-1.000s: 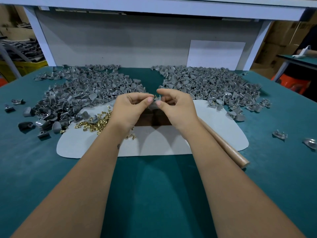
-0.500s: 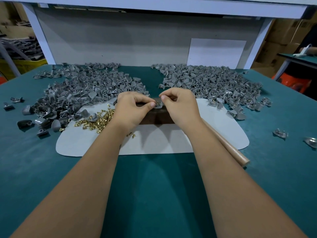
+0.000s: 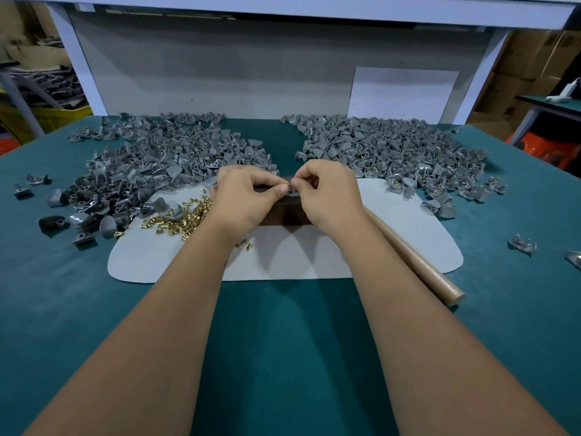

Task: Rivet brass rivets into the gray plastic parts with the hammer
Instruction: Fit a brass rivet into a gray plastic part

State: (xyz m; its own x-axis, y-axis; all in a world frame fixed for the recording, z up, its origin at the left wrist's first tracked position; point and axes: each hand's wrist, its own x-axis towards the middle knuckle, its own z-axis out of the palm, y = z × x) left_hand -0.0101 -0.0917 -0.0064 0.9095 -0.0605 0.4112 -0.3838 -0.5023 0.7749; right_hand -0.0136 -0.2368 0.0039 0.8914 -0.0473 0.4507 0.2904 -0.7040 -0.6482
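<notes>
The teal surface (image 3: 283, 341) carries a pale gray mat (image 3: 393, 247) at centre. Heaps of gray plastic parts lie at 10 o'clock (image 3: 157, 165) and 2 o'clock (image 3: 393, 149) of the mat. A wooden hammer handle (image 3: 415, 262) lies at 4 o'clock. Brass rivets (image 3: 179, 218) are scattered at 9 o'clock. Left hand (image 3: 245, 196) and right hand (image 3: 327, 193) meet above a dark block (image 3: 283, 214), fingers curled, pinching one gray part (image 3: 294, 191) between them.
</notes>
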